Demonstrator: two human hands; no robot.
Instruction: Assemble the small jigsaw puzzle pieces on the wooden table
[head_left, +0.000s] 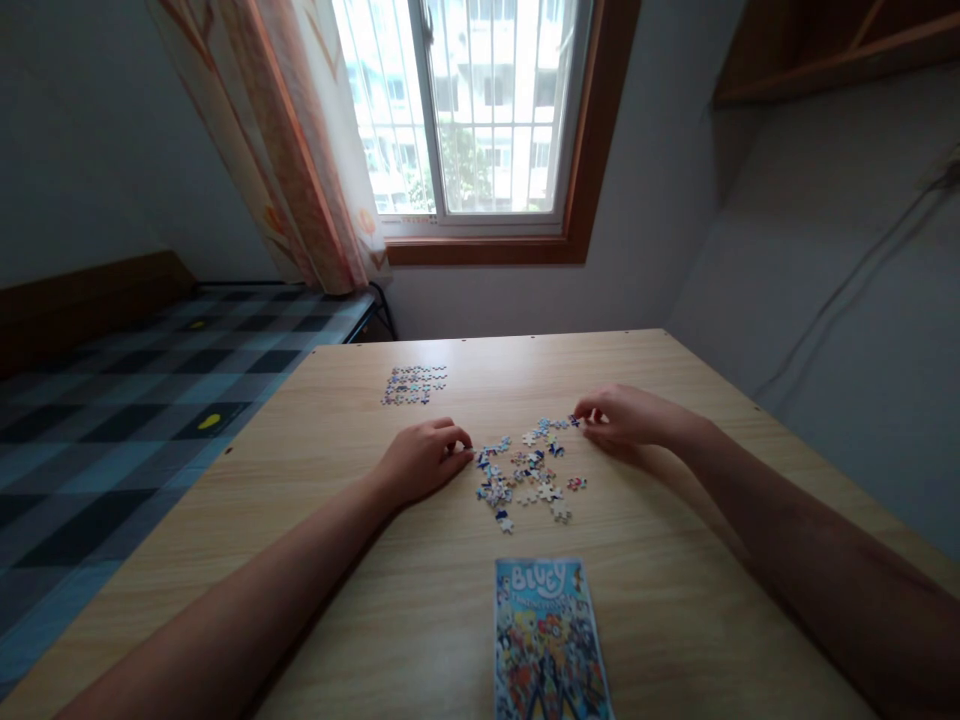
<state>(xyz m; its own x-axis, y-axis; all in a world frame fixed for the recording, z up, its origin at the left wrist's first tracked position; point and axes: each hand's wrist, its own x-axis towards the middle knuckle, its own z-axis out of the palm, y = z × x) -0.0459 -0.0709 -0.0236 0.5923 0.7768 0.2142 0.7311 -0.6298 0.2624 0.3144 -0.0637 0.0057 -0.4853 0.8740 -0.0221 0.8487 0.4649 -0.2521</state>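
Note:
A scatter of small loose puzzle pieces (525, 472) lies in the middle of the wooden table (360, 560). My left hand (424, 458) rests on the table just left of the pile, fingers curled in, thumb and fingertips together. My right hand (626, 418) sits at the pile's far right edge, its fingertips pinched on a small puzzle piece (576, 421). A partly joined patch of puzzle pieces (414, 385) lies farther back on the left. A colourful picture card (550, 640) marked "Bluey" lies near the front edge.
A bed with a dark checked cover (127, 400) stands to the left of the table. A barred window (480, 110) with a patterned curtain (300, 150) is behind. A grey wall (840, 330) runs along the table's right side.

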